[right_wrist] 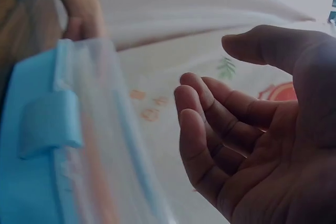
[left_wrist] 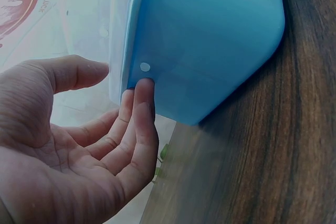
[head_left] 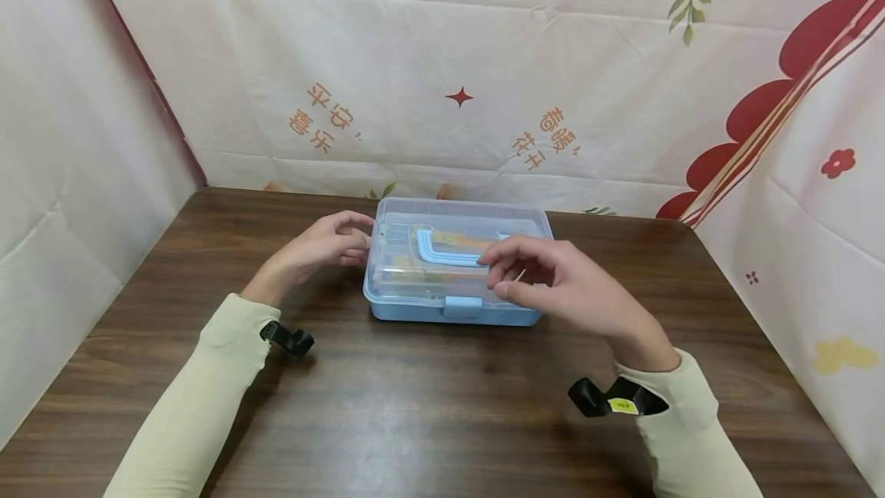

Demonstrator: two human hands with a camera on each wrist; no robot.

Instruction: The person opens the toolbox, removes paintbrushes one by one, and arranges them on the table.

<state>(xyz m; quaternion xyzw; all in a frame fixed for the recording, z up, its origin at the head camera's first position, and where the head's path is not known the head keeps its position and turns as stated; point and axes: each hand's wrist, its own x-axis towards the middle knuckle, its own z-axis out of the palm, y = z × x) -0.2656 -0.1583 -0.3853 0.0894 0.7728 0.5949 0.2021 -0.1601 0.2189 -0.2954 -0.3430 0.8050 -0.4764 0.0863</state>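
Observation:
A blue plastic storage box (head_left: 408, 312) with a clear lid (head_left: 463, 210) stands on the table, its lid down. On the lid lies a light-blue carrying handle (head_left: 442, 257), and a blue latch (head_left: 462, 307) sits at the front edge. My left hand (head_left: 325, 247) is at the box's left end; in the left wrist view its fingertips (left_wrist: 144, 90) are right at the blue side wall, just below the lid rim, with the thumb beside the lid. Above the lid's front right part, my right hand (head_left: 553, 275) hovers with loosely bent fingers and holds nothing.
Orange and yellow contents show blurred through the lid. The brown wooden table (head_left: 387, 421) extends around the box. Behind it hangs a white printed cloth (head_left: 429, 60), with more cloth at both sides. A black wrist camera (head_left: 286, 339) is strapped on each sleeve.

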